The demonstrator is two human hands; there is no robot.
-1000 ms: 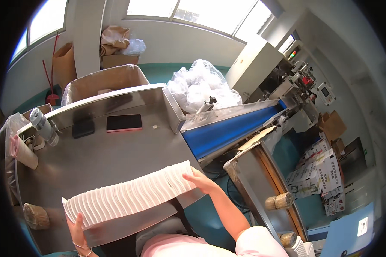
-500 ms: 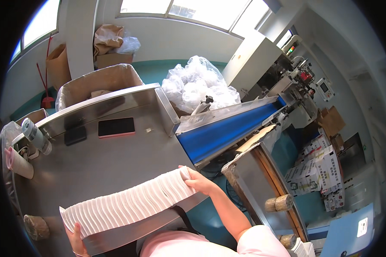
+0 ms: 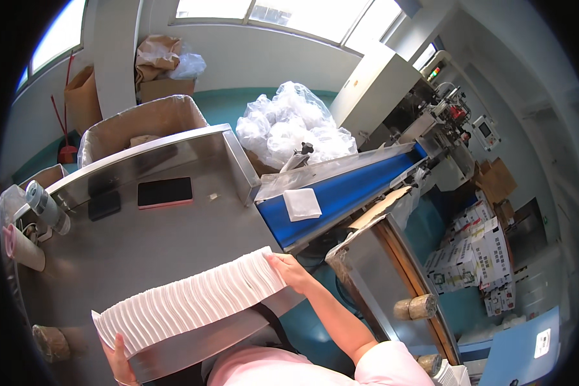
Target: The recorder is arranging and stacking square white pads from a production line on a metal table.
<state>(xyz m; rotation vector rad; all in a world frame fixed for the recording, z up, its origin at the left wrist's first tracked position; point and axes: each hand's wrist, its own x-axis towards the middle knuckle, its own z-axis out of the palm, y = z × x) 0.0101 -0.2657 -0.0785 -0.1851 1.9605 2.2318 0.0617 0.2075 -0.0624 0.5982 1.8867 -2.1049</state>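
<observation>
A long row of white folded napkins (image 3: 190, 301) stands on edge along the near side of the metal table. My left hand (image 3: 118, 361) closes on its left end, with the thumb on the near face. At the far right end, my right hand (image 3: 289, 271) presses the row inward, its fingers partly hidden behind the napkins. Between them the two hands keep the napkins packed together. On the blue conveyor belt (image 3: 341, 201), ahead and to the right, lies one flat white square napkin (image 3: 302, 204).
A phone (image 3: 165, 192), a dark flat object (image 3: 104, 206), a clear bottle (image 3: 47, 209) and a pink-rimmed cup (image 3: 26, 248) occupy the table's far left. Bagged white material (image 3: 289, 128) sits beyond the belt. A metal-topped stand (image 3: 373, 273) is at right.
A white napkin has appeared on the conveyor belt. Both hands still hold the row, and its right end has shifted slightly left. The whole view has shifted a little.
</observation>
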